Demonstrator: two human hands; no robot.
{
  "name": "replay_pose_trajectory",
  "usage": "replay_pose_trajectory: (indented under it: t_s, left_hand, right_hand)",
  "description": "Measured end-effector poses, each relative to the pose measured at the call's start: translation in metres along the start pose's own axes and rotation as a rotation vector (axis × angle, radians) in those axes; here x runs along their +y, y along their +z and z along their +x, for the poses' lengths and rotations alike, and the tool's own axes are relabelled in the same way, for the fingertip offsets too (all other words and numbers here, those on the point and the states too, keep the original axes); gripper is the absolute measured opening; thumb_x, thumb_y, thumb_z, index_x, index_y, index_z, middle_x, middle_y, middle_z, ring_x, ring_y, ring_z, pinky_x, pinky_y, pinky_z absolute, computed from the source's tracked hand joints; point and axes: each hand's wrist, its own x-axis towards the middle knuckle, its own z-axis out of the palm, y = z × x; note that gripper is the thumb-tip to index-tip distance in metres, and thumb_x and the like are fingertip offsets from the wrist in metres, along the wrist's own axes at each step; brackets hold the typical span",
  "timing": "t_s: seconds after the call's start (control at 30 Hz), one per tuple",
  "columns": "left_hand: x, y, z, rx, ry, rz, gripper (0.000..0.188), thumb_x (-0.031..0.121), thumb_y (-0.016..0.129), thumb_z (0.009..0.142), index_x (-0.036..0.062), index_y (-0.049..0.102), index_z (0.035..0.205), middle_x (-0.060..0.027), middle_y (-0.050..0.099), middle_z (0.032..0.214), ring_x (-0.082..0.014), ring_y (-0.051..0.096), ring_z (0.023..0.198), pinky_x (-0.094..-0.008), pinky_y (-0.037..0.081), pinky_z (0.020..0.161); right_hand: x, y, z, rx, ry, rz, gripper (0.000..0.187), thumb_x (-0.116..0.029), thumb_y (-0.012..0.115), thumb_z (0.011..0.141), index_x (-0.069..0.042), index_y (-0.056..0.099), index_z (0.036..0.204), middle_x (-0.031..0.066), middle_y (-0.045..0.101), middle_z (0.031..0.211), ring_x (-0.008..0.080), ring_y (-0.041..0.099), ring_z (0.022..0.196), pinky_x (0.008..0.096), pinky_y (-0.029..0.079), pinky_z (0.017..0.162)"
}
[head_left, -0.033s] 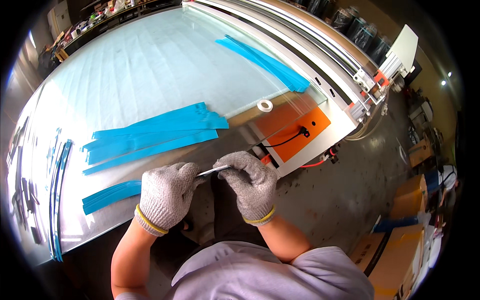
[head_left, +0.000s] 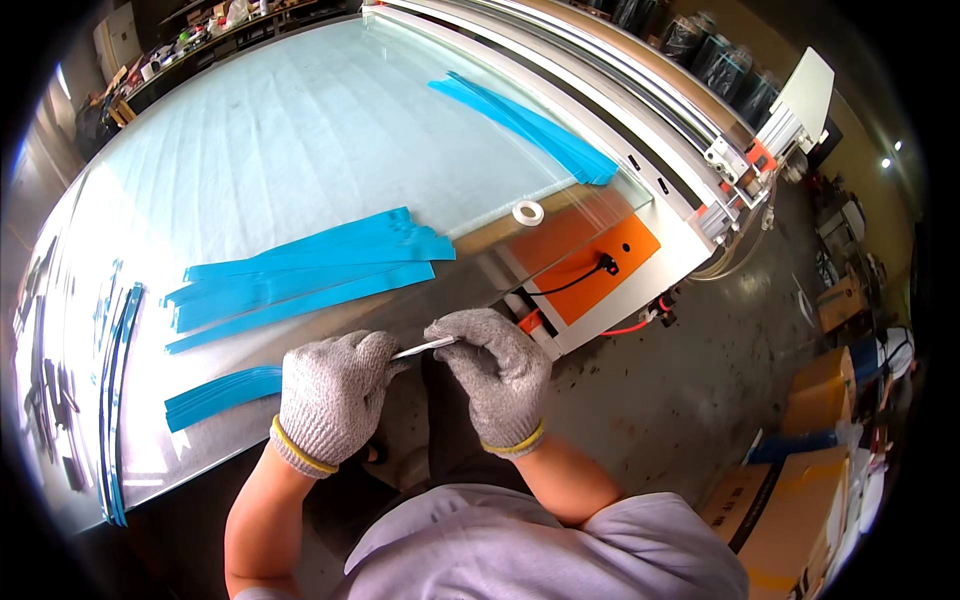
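Note:
My left hand [head_left: 337, 402], in a grey knit glove with a yellow cuff edge, is closed on a bundle of blue strips [head_left: 222, 396] that fans out to its left over the glass edge. Between the gloves shows a thin pale strip [head_left: 423, 348], seen nearly edge-on. My right hand [head_left: 492, 377], gloved alike, pinches the right end of that strip with thumb and curled fingers. Whether it is one piece with the blue bundle is hidden by the left glove. Just beyond my hands, more wide blue strips [head_left: 310, 262] lie overlapping on the glass sheet [head_left: 270, 140].
A white tape roll [head_left: 528, 213] and another blue strip pile [head_left: 530, 125] lie farther right. Narrow strips [head_left: 122, 400] rest at the left. A white machine rail [head_left: 640, 110] runs along the right side, with an orange panel [head_left: 590, 265] and black cable. Cardboard boxes [head_left: 785, 520] stand lower right.
Both hands have shifted very slightly downward, the right one also a touch leftward. Their grip on the strips looks the same.

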Motion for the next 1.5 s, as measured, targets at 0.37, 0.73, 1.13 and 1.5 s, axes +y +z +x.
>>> replay_pose_trajectory:
  t_s: [0.37, 0.73, 1.13, 1.5]
  left_hand:
    - [0.013, 0.0, -0.002, 0.056, 0.007, 0.104, 0.014, 0.011, 0.067, 0.078, 0.0085, 0.066, 0.092, -0.0105, 0.067, 0.082, -0.033, 0.067, 0.076, -0.0453, 0.053, 0.067]
    - [0.011, 0.0, -0.004, 0.039, -0.02, 0.029, 0.014, 0.009, 0.067, 0.08, 0.0062, 0.067, 0.094, -0.0156, 0.066, 0.084, -0.0407, 0.064, 0.076, -0.0491, 0.05, 0.067]
    - [0.012, -0.001, -0.004, 0.046, -0.019, 0.021, 0.016, 0.007, 0.067, 0.079, 0.0054, 0.067, 0.094, -0.016, 0.069, 0.088, -0.0404, 0.065, 0.078, -0.049, 0.051, 0.069]
    - [0.013, -0.001, -0.003, -0.019, 0.019, -0.048, 0.013, 0.009, 0.068, 0.078, 0.0062, 0.065, 0.09, -0.0145, 0.066, 0.08, -0.038, 0.065, 0.074, -0.0474, 0.051, 0.066]
  right_hand:
    - [-0.004, 0.006, -0.021, 0.026, -0.342, -0.376, 0.061, 0.007, 0.067, 0.085, 0.007, 0.049, 0.144, 0.0244, 0.059, 0.14, 0.0416, 0.06, 0.125, 0.0429, 0.049, 0.105]
    - [0.002, 0.006, -0.023, 0.015, -0.38, -0.403, 0.064, 0.007, 0.067, 0.084, 0.008, 0.048, 0.145, 0.0254, 0.058, 0.141, 0.0424, 0.059, 0.126, 0.0435, 0.048, 0.106]
    - [0.013, 0.005, -0.028, 0.022, -0.408, -0.397, 0.066, 0.008, 0.068, 0.082, 0.004, 0.049, 0.145, 0.0259, 0.059, 0.14, 0.0422, 0.062, 0.122, 0.0429, 0.05, 0.102]
    - [0.001, 0.003, -0.007, 0.074, -0.136, 0.149, 0.055, 0.012, 0.074, 0.082, 0.002, 0.061, 0.134, 0.0176, 0.071, 0.121, 0.0202, 0.071, 0.104, 0.0302, 0.057, 0.087]
